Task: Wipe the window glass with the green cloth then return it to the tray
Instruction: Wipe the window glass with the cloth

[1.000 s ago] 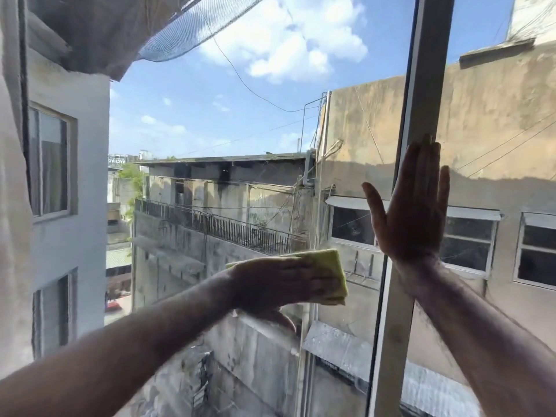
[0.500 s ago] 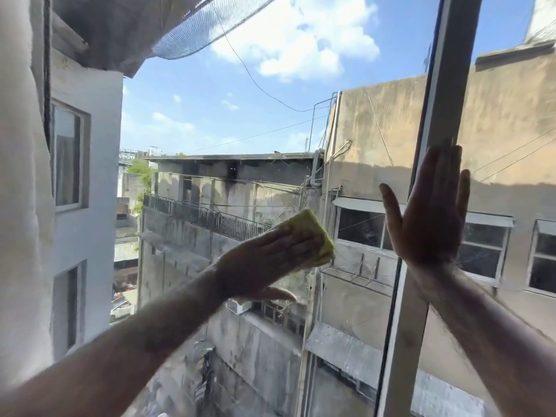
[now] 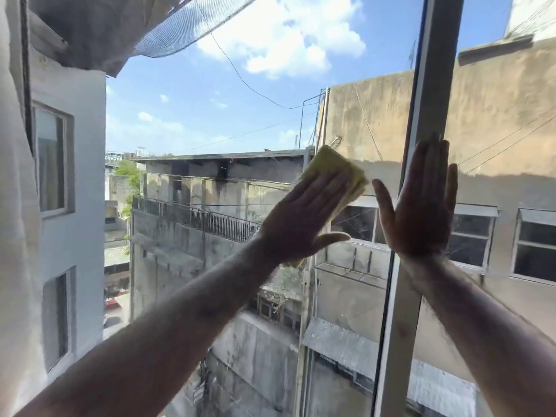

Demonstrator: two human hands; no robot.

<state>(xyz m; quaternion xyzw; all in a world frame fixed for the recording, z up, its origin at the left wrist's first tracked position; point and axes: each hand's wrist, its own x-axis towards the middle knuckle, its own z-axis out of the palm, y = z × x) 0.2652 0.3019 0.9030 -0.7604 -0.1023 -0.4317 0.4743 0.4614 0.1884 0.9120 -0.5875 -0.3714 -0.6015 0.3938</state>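
Observation:
My left hand (image 3: 304,218) presses the folded green cloth (image 3: 328,164) flat against the window glass (image 3: 210,121), fingers stretched out and pointing up to the right. The cloth's top sticks out past the fingertips; a small corner shows below the palm. My right hand (image 3: 421,203) lies flat and spread on the grey window frame (image 3: 433,85) and the pane beside it, holding nothing. The two hands are close, a narrow gap between them. No tray is in view.
A pale curtain (image 3: 15,236) hangs along the left edge. The vertical frame splits the window into a wide left pane and a narrower right pane (image 3: 505,145). Beyond the glass are buildings, a netting sheet at the top left, wires and sky.
My left hand has swept the cloth up and to the right across the glass, turning from horizontal to diagonal. My right hand has stayed pressed on the frame.

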